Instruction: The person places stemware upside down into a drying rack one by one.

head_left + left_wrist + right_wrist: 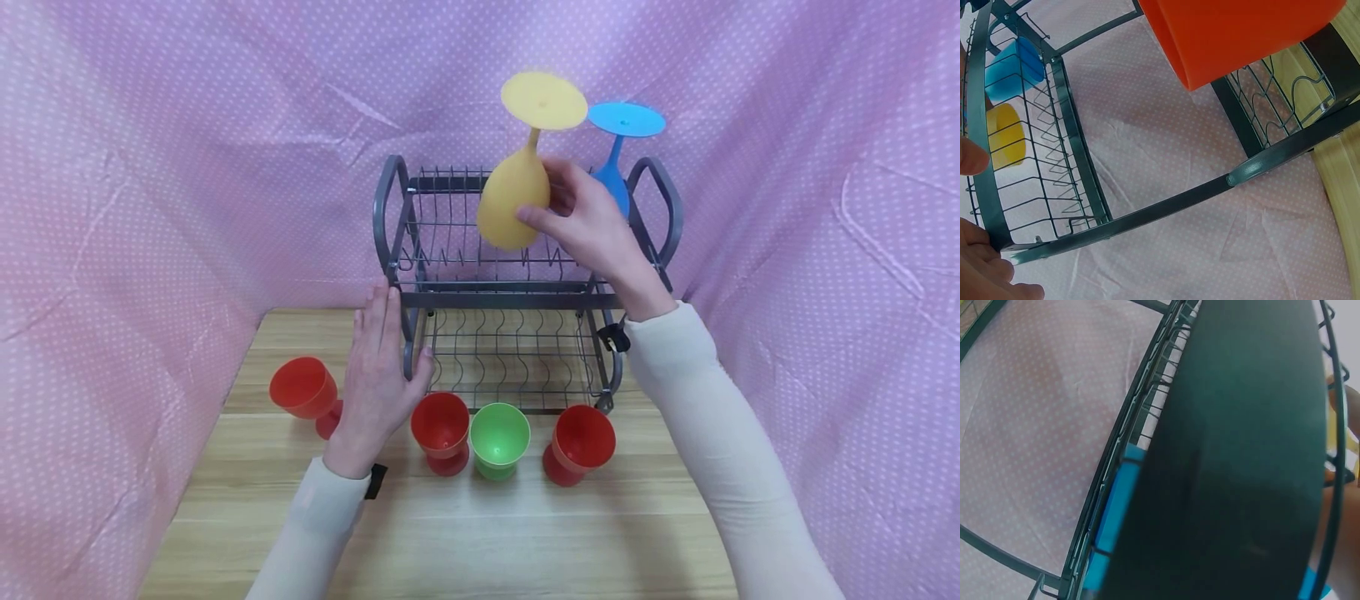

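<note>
My right hand holds a yellow goblet upside down by its bowl, thumb on the near side, over the upper tier of a dark dish rack. Beside it an upside-down blue goblet stands at the rack's right end, partly behind that hand. My left hand has straight fingers resting at the rack's front left corner, thumb spread apart. In the left wrist view, the bowls of the yellow goblet and blue goblet show through the wires.
Along the rack's front stand a red goblet, a green goblet and another red goblet. One more red goblet is left of my left hand. A pink dotted cloth surrounds the wooden table.
</note>
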`<state>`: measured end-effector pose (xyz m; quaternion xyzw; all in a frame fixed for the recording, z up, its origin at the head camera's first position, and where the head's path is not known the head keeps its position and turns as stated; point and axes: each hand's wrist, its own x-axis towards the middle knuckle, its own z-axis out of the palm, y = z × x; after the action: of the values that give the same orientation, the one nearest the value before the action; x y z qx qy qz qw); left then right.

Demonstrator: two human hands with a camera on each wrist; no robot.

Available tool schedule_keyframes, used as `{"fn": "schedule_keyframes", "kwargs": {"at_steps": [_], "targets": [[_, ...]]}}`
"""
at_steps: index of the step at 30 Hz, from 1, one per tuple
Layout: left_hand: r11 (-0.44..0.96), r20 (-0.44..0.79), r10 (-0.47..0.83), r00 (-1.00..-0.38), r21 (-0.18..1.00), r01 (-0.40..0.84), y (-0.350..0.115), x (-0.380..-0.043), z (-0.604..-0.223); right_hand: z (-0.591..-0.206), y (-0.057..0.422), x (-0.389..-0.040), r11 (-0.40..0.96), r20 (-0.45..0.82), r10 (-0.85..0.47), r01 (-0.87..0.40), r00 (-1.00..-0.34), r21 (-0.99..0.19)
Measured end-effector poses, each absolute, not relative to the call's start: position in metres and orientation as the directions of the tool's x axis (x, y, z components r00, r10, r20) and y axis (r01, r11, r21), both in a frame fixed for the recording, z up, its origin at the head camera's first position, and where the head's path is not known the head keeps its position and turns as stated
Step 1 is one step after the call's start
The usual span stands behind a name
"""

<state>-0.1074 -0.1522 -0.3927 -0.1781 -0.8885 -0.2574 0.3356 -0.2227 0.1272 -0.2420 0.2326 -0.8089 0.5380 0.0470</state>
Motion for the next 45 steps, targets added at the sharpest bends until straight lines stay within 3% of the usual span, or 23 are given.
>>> {"fn": "schedule_keyframes", "kwargs": {"at_steps": [11, 45], "targets": [[0.801, 0.687, 0.138, -0.713, 0.346, 0.488, -0.152, -0.107, -0.393, -0.242, 0.128, -0.233, 0.424, 0.243, -0.366, -0.394, -0.898, -0.815], [0.797, 0.684, 0.142, -0.715, 0.349, 0.493, -0.153, -0.108, -0.393, -0.244, 0.129, -0.238, 0.529, 0.098, -0.380, -0.303, -0.920, -0.792]]}}
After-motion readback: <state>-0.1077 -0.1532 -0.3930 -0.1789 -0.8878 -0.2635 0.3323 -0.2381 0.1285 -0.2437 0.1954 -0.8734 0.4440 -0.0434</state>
